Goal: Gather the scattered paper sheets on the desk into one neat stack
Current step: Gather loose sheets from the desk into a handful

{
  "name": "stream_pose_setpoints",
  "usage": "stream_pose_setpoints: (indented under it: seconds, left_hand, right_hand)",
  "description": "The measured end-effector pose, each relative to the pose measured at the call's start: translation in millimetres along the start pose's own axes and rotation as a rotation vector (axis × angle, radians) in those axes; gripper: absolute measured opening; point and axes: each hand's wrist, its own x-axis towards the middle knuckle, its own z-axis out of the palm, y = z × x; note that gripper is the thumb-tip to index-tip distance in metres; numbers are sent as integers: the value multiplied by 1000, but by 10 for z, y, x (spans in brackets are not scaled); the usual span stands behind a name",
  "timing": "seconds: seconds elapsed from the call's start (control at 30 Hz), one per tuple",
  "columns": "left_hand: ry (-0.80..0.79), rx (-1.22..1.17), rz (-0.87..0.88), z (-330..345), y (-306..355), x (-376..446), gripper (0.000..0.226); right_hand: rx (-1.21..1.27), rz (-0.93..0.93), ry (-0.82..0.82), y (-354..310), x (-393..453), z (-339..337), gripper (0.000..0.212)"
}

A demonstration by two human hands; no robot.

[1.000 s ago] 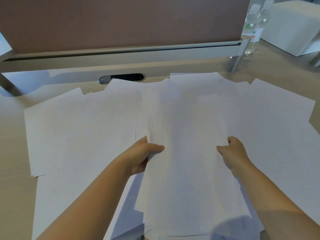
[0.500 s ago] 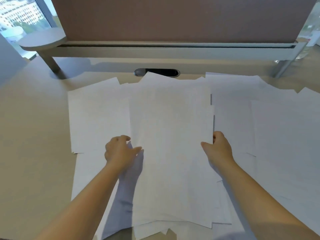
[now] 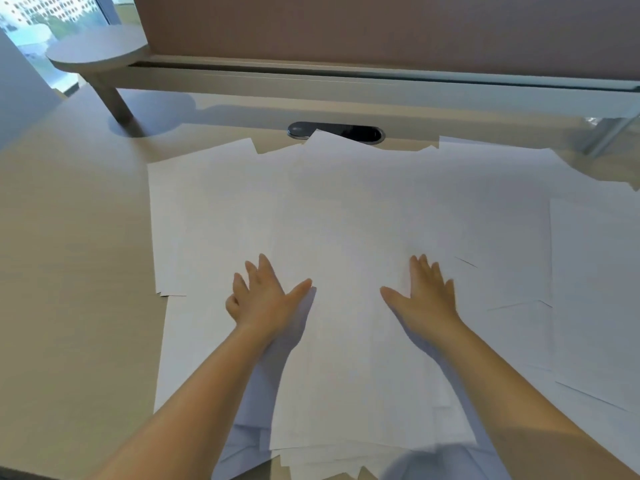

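Left hand (image 3: 263, 299), right hand (image 3: 424, 299) flat on paper sheets (image 3: 346, 237); no grip

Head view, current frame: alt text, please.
Both hands, left hand and right hand, lie flat with fingers spread on overlapping white paper sheets scattered across a beige desk. A brown partition panel stands behind.

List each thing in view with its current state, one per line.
Left hand: open, fingers spread flat on the sheets.
Right hand: open, flat on the sheets.
Paper sheets: overlapping, spread wide, not yet stacked.
Cable grommet: partly covered by a sheet corner.
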Motion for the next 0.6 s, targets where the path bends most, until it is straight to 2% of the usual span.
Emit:
stream_pose_setpoints:
  seconds: [0.1, 0.17, 0.33, 0.4, 0.47, 0.5, 0.53, 0.6]
  left_hand:
    - [30, -205, -80, -107, 22, 5, 82]
    - [54, -303, -153, -173, -19, 40, 83]
    - [-48, -585, -255, -221, 18, -17, 80]
    - [-74, -685, -299, -249, -40, -7, 75]
    - [-112, -768, -313, -309, -145, 17, 56]
    - [-151, -785, -302, -363, -175, -15, 46]
    - [-197, -794, -295, -389, -212, -36, 48]
    - [-318, -814, -281, -389, -278, -66, 64]
  right_hand:
    - [276, 100, 126, -64, -33, -106, 65]
    - [332, 181, 173, -82, -37, -169, 63]
    - [577, 228, 62, -248, -40, -98, 69]
    - [586, 239, 42, -272, -39, -47, 69]
    - [637, 253, 14, -237, -16, -20, 54]
    - [678, 254, -10, -224, -11, -14, 34]
    - [715, 251, -29, -228, -20, -12, 19]
    - [722, 229, -58, -218, -31, 4, 16]
